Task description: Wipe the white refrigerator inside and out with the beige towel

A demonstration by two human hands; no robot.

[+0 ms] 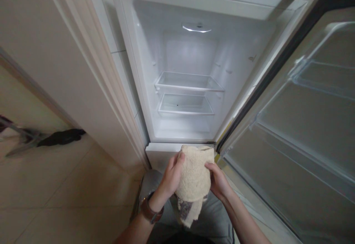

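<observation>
A folded beige towel (195, 173) hangs between my two hands, low in front of the open fridge (191, 55). My left hand (172, 173) is closed on its left edge, thumb on the near face. Gripping the right edge is my right hand (217, 179), its thumb also on top and its other fingers behind the cloth. A loose end of the towel with a dark patch droops below, over my lap. Inside the fridge are two glass shelves, the upper shelf (191, 81) and the lower shelf (185, 104).
The fridge door (299, 125) stands wide open on the right, with clear racks on its inner side. To the left runs a pale door frame (102, 88). A dark item (62, 136) lies on the tiled floor (74, 185) beyond it.
</observation>
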